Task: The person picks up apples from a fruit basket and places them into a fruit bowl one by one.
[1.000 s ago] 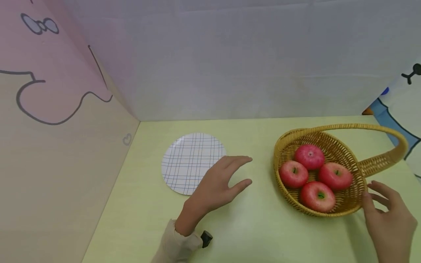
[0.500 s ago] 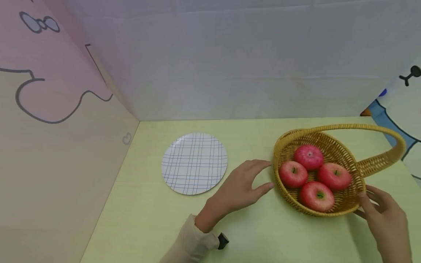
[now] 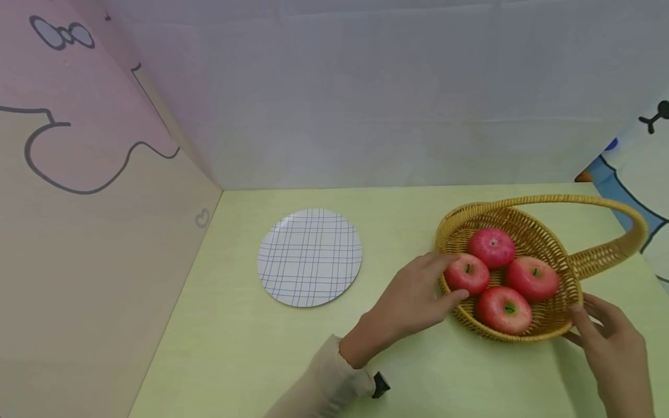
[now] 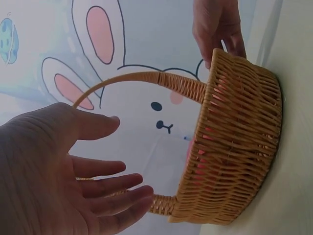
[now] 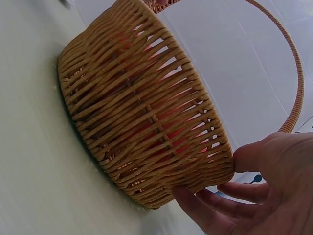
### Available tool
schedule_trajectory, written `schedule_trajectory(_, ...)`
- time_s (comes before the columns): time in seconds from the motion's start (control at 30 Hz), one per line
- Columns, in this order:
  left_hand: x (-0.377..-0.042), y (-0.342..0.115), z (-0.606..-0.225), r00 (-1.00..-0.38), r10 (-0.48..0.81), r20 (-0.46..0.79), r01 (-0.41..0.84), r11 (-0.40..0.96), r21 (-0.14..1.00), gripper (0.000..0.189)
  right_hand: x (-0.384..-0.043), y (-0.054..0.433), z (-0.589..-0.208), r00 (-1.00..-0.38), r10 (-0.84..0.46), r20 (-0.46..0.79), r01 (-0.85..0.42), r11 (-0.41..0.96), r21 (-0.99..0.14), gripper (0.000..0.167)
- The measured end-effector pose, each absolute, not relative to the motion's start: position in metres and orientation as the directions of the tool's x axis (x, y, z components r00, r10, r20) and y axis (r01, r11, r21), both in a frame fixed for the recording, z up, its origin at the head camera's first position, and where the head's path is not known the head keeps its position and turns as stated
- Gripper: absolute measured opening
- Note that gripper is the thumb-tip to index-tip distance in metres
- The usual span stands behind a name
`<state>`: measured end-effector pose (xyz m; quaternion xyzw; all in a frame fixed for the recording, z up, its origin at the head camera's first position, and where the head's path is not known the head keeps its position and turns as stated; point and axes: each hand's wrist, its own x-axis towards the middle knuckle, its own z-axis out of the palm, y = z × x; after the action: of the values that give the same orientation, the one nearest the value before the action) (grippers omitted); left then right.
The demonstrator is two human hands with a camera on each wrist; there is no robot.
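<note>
A wicker basket (image 3: 555,310) with an arched handle (image 3: 564,199) stands at the right of the table, holding several red apples (image 3: 504,310). Over its left rim reaches my left hand (image 3: 410,299), thumb and fingers spread to either side of the leftmost apple (image 3: 468,275). In the left wrist view that hand (image 4: 58,161) hovers above the rim, its fingers gently bent with nothing in them. My right hand (image 3: 614,342) grips the basket's right side. The right wrist view has its thumb at the rim and its fingers against the woven wall (image 5: 146,112).
A round white plate (image 3: 309,258) with blue grid lines lies left of the basket on the pale yellow table (image 3: 209,348). A white back wall (image 3: 366,98) and cartoon-printed side panels (image 3: 94,244) enclose the table.
My left hand has moved right from beside the plate to over the basket's left rim and the leftmost apple. My right hand has closed in slightly on the basket's right side.
</note>
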<state>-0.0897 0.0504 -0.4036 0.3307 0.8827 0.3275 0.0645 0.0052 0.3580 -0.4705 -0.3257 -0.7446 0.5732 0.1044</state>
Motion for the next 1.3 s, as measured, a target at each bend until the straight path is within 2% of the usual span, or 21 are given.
schedule_trajectory(0.13, -0.088, 0.063, -0.402, -0.791, 0.605, 0.085, 0.513, 0.582, 0.631, 0.054, 0.006, 0.357, -0.472, -0.762, 0.610, -0.216, 0.341, 0.095, -0.935, 0.047)
schedule_trajectory(0.27, -0.086, 0.076, -0.399, -0.809, 0.581, 0.085, 0.516, 0.635, 0.574, 0.052, 0.007, 0.356, -0.473, -0.772, 0.605, -0.197, 0.306, 0.081, -0.949, 0.043)
schedule_trajectory(0.47, -0.079, 0.101, -0.399, -0.826, 0.553, 0.110, 0.552, 0.753, 0.358, 0.052, 0.006, 0.355, -0.471, -0.759, 0.622, -0.192, 0.349, 0.140, -0.927, 0.046)
schedule_trajectory(0.63, -0.076, 0.121, -0.407, -0.858, 0.495, 0.137, 0.514, 0.837, 0.189, 0.057, 0.004, 0.352, -0.470, -0.732, 0.648, -0.210, 0.409, 0.171, -0.897, 0.049)
schedule_trajectory(1.0, -0.081, 0.134, -0.415, -0.879, 0.470, 0.082, 0.476, 0.875, 0.086, 0.073, 0.000, 0.347, -0.467, -0.705, 0.669, -0.237, 0.466, 0.184, -0.865, 0.050)
schedule_trajectory(1.3, -0.089, 0.142, -0.420, -0.906, 0.422, 0.022, 0.421, 0.900, 0.112, 0.071, 0.000, 0.346, -0.467, -0.693, 0.678, -0.246, 0.486, 0.188, -0.853, 0.051)
